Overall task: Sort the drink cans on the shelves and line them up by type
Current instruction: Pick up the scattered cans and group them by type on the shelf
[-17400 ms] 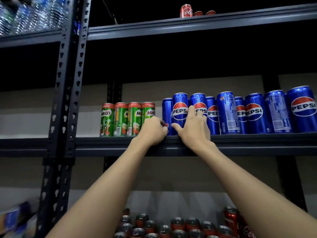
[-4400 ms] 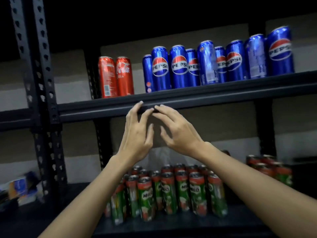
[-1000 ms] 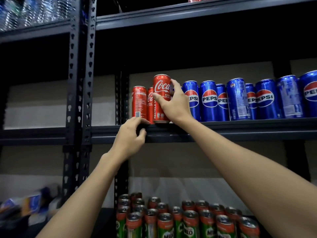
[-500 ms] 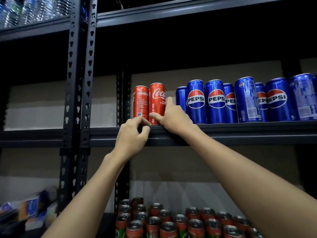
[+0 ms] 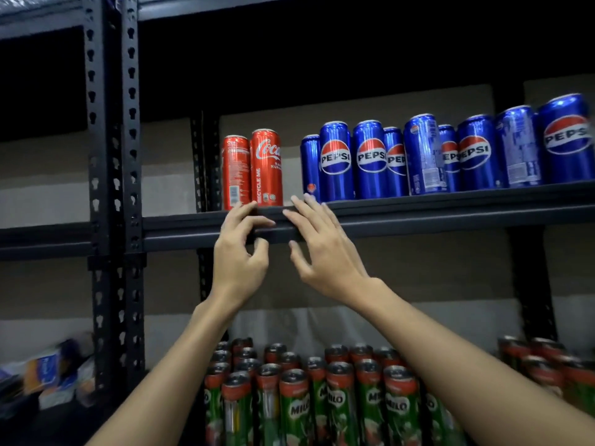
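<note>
Two bare hands hover at the front edge of a dark metal shelf point(image 5: 418, 217) stocked with drink cans. The left hand point(image 5: 238, 262), at about 7 o'clock from the red cans, has its fingers loosely curled and grasps nothing; its upper fingertips lie against the shelf lip just under the cans. The right hand point(image 5: 325, 252), at 5 o'clock from the same cans, is spread and relaxed, its fingertips reaching the shelf edge, and it too holds nothing.

Two red cola cans point(image 5: 252, 170) stand upright side by side at the left end of the shelf, touching each other, next to a perforated rear post point(image 5: 204, 159). A gap separates them from a row of blue Pepsi cans point(image 5: 418, 156) at their 3 o'clock, which runs to the right edge of the view, some set a little further back than others; several show the logo, others the printed back.

On the shelf below, at 6 o'clock from the hands, green-and-red Milo cans point(image 5: 322, 397) stand packed in rows, partly hidden by both forearms. More red-topped cans point(image 5: 553, 365) sit at 4 o'clock, too blurred to read.

A black slotted upright point(image 5: 112, 156) rises at 9 o'clock; blurred packages point(image 5: 48, 371) lie at 8 o'clock, low on the left.
</note>
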